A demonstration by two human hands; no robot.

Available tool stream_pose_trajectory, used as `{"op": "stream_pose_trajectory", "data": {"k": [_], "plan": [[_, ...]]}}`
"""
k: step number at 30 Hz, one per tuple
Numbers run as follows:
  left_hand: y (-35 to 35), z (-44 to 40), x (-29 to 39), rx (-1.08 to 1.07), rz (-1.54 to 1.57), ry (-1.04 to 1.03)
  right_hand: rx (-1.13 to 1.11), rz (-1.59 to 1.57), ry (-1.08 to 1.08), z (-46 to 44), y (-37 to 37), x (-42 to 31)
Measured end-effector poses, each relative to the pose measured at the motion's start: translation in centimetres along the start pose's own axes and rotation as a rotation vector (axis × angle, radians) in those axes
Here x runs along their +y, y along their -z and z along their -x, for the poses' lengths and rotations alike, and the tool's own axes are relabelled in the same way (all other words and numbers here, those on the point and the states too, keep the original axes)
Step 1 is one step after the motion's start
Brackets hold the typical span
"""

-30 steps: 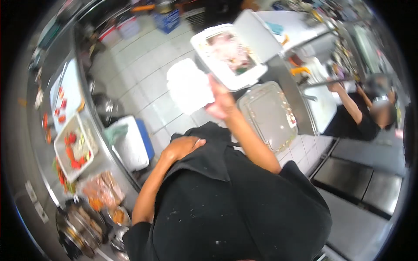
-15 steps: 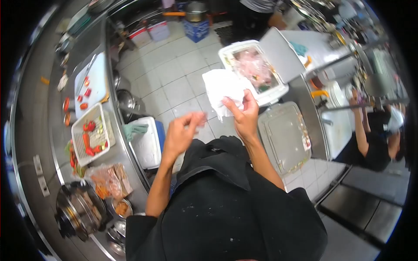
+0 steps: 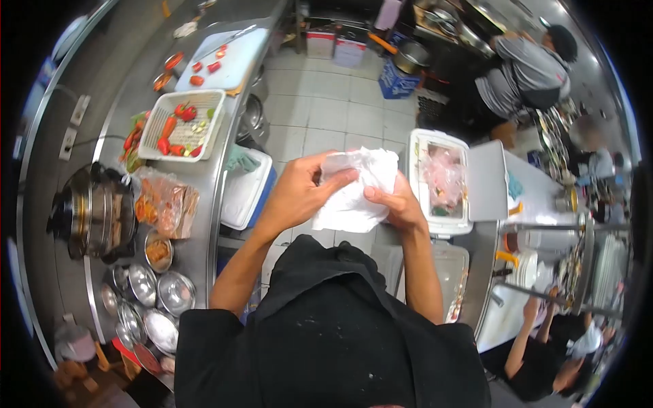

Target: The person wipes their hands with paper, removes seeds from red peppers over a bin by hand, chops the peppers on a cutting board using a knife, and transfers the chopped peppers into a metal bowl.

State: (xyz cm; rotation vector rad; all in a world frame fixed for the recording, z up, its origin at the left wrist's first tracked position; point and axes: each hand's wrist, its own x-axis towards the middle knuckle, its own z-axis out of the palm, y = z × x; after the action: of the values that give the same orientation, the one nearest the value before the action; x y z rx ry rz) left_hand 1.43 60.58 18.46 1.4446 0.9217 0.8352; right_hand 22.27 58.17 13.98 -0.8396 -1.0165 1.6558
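Observation:
A crumpled white paper towel (image 3: 357,200) is held up in front of my apron, between both hands. My left hand (image 3: 303,190) pinches its left side, thumb lying over the front and fingers partly behind it. On the other side my right hand (image 3: 405,204) grips the edge with the thumb on top; the rest of its fingers are hidden behind the sheet. Just right of that hand stands a white bin (image 3: 439,224) with its lid raised, holding a clear plastic bag (image 3: 445,177) and food scraps.
Along the left counter are a cutting board (image 3: 228,58) with a knife and red pepper pieces, a white basket (image 3: 153,126) of peppers, and several metal bowls (image 3: 175,292). Two people work at the right, one in grey (image 3: 527,71). A lidded white cooler (image 3: 238,204) stands by the counter.
My left hand has come over and taken hold of the paper towel, which only the right hand held before. The view has turned, bringing more of the left counter into sight.

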Motion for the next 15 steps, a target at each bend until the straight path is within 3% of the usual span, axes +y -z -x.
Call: {"op": "stream_pose_trajectory", "data": {"k": [1, 4, 8, 10, 11, 15], "plan": [[0.9, 0.8, 1.4, 0.007, 0.1, 0.067, -0.003, -0.012, -0.085, -0.1, -1.0, -1.3], [3.1, 3.6, 2.7, 0.006, 0.171, 0.083, -0.056, -0.003, -0.023, 0.5, -3.9, -4.2], [1.7, 9.9, 9.1, 0.126, 0.685, -0.051, 0.06, 0.011, 0.313, 4.5, -11.4, -9.0], [1.9, 12.6, 9.1, -0.03, 0.647, -0.246, 0.072, -0.018, 0.467, 7.2, -14.4, -10.9], [1.1, 13.5, 9.3, -0.011, 0.649, -0.237, 0.042, -0.067, 0.525, 8.1, -15.0, -11.5], [-3.8, 14.2, 10.8, 0.203, 0.687, -0.701, -0.063, -0.242, 0.648, 10.9, -17.4, -12.5]]}}
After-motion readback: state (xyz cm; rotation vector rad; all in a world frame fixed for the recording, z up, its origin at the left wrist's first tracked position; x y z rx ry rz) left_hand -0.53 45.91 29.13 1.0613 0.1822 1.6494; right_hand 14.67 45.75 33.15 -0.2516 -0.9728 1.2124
